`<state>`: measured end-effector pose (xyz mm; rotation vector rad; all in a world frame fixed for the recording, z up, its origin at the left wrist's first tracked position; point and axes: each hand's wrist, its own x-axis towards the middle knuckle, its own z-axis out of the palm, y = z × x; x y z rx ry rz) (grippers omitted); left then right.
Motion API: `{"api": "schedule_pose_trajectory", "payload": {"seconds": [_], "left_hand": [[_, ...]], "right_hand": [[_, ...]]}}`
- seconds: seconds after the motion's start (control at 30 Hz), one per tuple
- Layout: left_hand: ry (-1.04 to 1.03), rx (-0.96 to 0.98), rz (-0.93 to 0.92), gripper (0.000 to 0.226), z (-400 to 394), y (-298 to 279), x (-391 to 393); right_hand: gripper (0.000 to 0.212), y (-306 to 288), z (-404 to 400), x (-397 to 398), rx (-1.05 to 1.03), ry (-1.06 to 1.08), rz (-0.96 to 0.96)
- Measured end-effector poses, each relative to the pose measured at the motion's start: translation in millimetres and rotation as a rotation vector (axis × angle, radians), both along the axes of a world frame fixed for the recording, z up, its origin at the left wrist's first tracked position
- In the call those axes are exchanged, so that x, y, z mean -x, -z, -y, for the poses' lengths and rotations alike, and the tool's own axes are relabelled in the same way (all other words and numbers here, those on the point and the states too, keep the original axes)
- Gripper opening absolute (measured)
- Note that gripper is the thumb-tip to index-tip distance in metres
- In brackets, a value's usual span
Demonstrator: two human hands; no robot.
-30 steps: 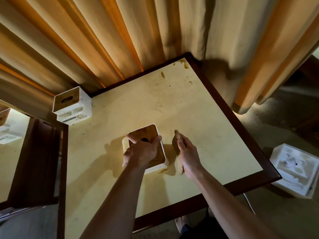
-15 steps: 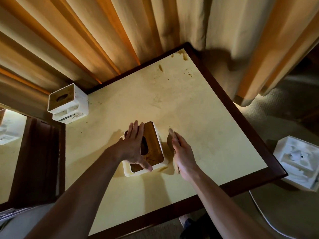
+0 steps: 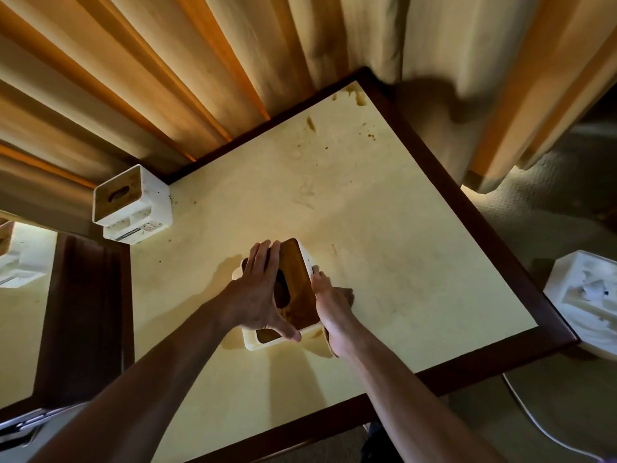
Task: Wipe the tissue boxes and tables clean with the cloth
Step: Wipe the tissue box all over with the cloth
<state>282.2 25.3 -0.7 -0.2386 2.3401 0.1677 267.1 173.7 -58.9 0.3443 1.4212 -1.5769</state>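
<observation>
Head view: left hand (image 3: 258, 295) grip spread flat over wooden lid of near tissue box (image 3: 293, 295), fingers straight, thumb hooked at front edge; likely steadying box against sideways push. Right hand (image 3: 334, 312) presses brown cloth (image 3: 345, 295) against box's right side wall, fingers extended, palm flat on cloth; wiping that wall, by look. Box sits mid-tabletop (image 3: 384, 228); stains at far corner. Second tissue box (image 3: 132, 205) at left corner. Versus half-second earlier: right hand closed gap, now touching box.
</observation>
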Motion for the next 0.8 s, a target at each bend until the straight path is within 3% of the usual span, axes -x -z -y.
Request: {"api": "schedule_pose_trajectory", "payload": {"seconds": [0.2,0.4,0.47,0.53,0.63,0.8], "left_hand": [[-0.014,-0.014,-0.004,0.171,-2,-1,0],[-0.022,-0.035,-0.008,0.171,-1,-1,0],[-0.025,-0.034,-0.005,0.171,-1,-1,0],[-0.028,-0.03,-0.004,0.171,-1,-1,0],[-0.023,-0.014,0.004,0.171,-3,-1,1],[-0.025,-0.016,0.005,0.17,-4,-2,1]], "right_hand": [[0.068,-1,1,21,-0.097,-0.085,0.021],[0.08,4,20,40,0.083,-0.083,-0.057],[0.067,0,17,42,0.13,-0.018,-0.12],[0.04,-7,12,44,0.23,0.076,-0.209],[0.037,-16,1,33,0.213,0.028,-0.425],[0.035,-19,-13,10,0.267,0.007,-0.508]]}}
